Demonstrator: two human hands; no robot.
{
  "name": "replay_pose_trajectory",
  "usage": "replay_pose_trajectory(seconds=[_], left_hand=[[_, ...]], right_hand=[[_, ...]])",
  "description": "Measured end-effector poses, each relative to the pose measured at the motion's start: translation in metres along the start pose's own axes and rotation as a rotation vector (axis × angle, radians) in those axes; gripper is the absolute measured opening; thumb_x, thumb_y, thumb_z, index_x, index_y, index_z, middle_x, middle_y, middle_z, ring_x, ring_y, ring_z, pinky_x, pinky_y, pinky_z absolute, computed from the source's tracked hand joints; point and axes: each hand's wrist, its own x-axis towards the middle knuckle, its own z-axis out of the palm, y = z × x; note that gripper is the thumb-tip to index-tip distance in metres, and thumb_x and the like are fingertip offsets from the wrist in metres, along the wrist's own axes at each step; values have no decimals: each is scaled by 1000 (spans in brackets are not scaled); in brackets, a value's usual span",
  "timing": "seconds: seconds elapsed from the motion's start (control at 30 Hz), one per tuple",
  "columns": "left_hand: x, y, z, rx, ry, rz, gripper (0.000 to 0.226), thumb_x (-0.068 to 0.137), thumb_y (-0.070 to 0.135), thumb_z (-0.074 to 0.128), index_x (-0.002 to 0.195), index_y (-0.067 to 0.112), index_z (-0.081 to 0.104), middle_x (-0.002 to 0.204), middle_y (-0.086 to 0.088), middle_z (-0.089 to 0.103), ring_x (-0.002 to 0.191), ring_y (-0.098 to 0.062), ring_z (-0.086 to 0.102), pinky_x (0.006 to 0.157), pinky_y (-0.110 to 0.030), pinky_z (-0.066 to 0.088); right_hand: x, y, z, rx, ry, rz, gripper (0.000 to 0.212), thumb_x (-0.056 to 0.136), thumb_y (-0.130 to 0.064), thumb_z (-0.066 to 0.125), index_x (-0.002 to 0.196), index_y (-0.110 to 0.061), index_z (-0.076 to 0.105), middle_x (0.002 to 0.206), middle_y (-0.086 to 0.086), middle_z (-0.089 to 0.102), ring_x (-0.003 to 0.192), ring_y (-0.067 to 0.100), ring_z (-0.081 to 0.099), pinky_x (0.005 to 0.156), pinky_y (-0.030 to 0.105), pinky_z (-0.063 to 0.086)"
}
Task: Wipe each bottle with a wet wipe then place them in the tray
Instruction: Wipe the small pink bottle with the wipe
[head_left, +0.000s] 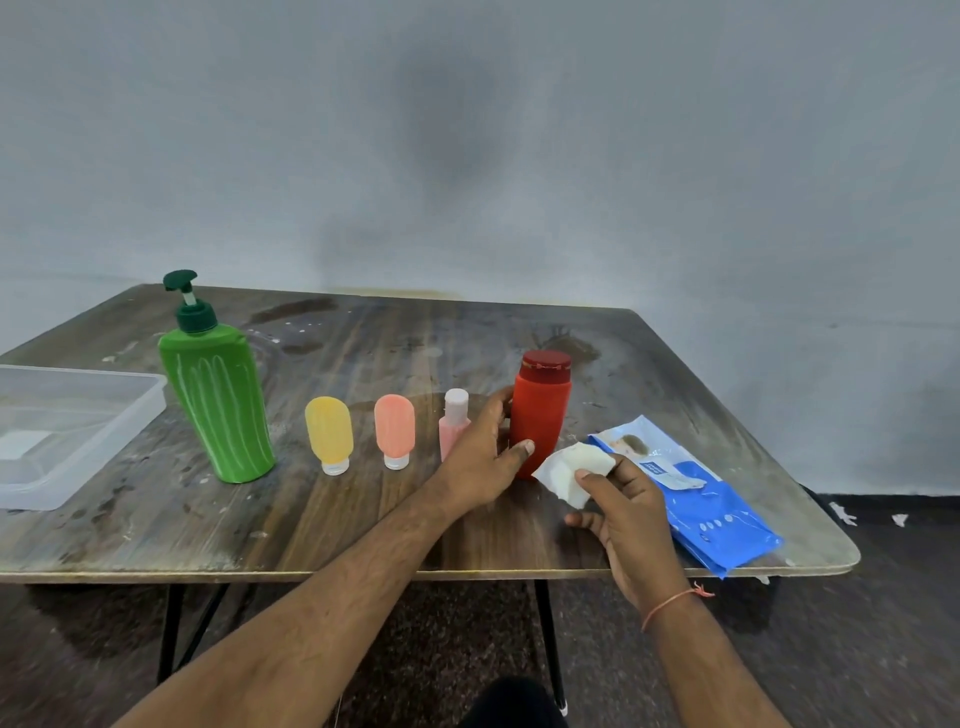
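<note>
Both hands at work over a scarred wooden table (363, 519): right hand (628, 512) pinching a folded white wet wipe (569, 470) between thumb and fingers, left hand (480, 460) wrapped around the lower body of a red bottle (540, 410), thumb pressed to its front.

Red bottle upright near the table's right side, dark red cap on top, wipe just beside its base. Probably rigid plastic and light enough for 1 hand; smooth sides likely to turn slippery once damp, so a mid-body hold, clear of the cap, looks the safest.

Blue wipes pack (722, 519) lying flat to the right, flap peeled back, close to the table's edge.

4 more bottles lined up leftward, all standing: a small pink bottle (452, 415) partly hidden behind the left hand, a coral squeeze tube (395, 428) and a yellow squeeze tube (329, 434), both resting cap-down, then a tall green pump bottle (218, 405). Soft-looking tubes, likely to give under a squeeze and tip easily on narrow caps. Pump bottle the bulkiest of the 5, apparently best gripped around the waist rather than by the nozzle.

Clear plastic tray (150, 400) at far left, well apart from the red bottle, holding no bottles so far.

Beyond, only a bare grey wall (519, 156).
</note>
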Motion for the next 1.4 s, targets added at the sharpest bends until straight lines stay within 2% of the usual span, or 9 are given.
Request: replay_pose_trajectory(seconds=[0.17, 0.33, 0.43, 0.53, 0.67, 0.93, 1.07, 1.17, 1.4], left_hand=[[-29, 3, -6, -144, 3, -23, 93, 99, 15, 72, 169, 27, 11, 169, 5, 35, 151, -12, 41, 123, -35, 40], [-80, 22, -22, 23, 407, 117, 43, 99, 15, 66, 138, 32, 60, 119, 20, 70, 103, -4, 67, 82, -13, 52], [-77, 32, -43, 164, 511, 203, 35, 98, 20, 66, 130, 32, 58, 116, 27, 60, 107, -5, 60, 79, -17, 50], [-54, 31, -63, 380, 425, 133, 54, 102, 29, 61, 152, 30, 42, 145, 17, 51, 135, -10, 48, 100, -26, 42], [-33, 29, -68, 496, 278, 2, 63, 105, 35, 58, 162, 30, 33, 156, 1, 54, 137, -18, 56, 104, -32, 46], [-40, 18, -74, 441, 329, 55, 31, 102, 41, 64, 128, 24, 64, 116, 9, 73, 98, -8, 66, 74, -18, 45], [-72, 3, -83, 179, 296, 29, 19, 98, 40, 72, 116, 34, 71, 97, 17, 74, 75, 4, 67, 67, -17, 49], [-88, -15, -93, -1, 271, -65, 21, 97, 38, 74, 115, 27, 76, 80, 5, 76, 51, -6, 61, 51, -22, 49], [-99, -34, -106, -221, 243, -159, 20, 101, 34, 69, 114, 22, 79, 60, 0, 64, 51, -13, 54, 48, -25, 50]], right_hand=[[0, 0, 2, -4, -5, -8, 23, 102, -3, 67, 116, -18, 75, 112, 3, 82, 102, 23, 74, 62, 31, 62], [1, 0, 0, -15, -22, -9, 24, 102, -2, 67, 119, -18, 74, 120, 7, 79, 108, 27, 73, 61, 31, 61], [0, 0, -1, -21, -32, -7, 25, 102, -3, 67, 122, -17, 73, 122, 7, 78, 110, 28, 73, 62, 31, 61], [-2, -1, 0, -22, -31, -8, 25, 102, -2, 68, 120, -19, 73, 118, 4, 80, 110, 27, 74, 63, 31, 62], [-4, -2, 1, -34, -24, -7, 26, 102, -2, 67, 119, -21, 73, 118, 3, 80, 110, 28, 74, 64, 30, 62], [-7, -3, 3, -97, -29, -18, 25, 102, -6, 69, 116, -26, 72, 117, -1, 79, 108, 25, 75, 68, 32, 64], [-9, -1, 5, -158, -73, -45, 25, 101, -6, 71, 122, -20, 73, 115, 3, 82, 108, 26, 77, 66, 32, 62], [-15, 1, 14, -224, -160, -74, 24, 100, -6, 72, 119, -21, 76, 108, 1, 83, 96, 21, 78, 64, 30, 62], [-27, 16, 68, -306, -409, -107, 25, 96, -10, 80, 119, -19, 77, 108, 7, 81, 90, 23, 77, 59, 27, 61]])
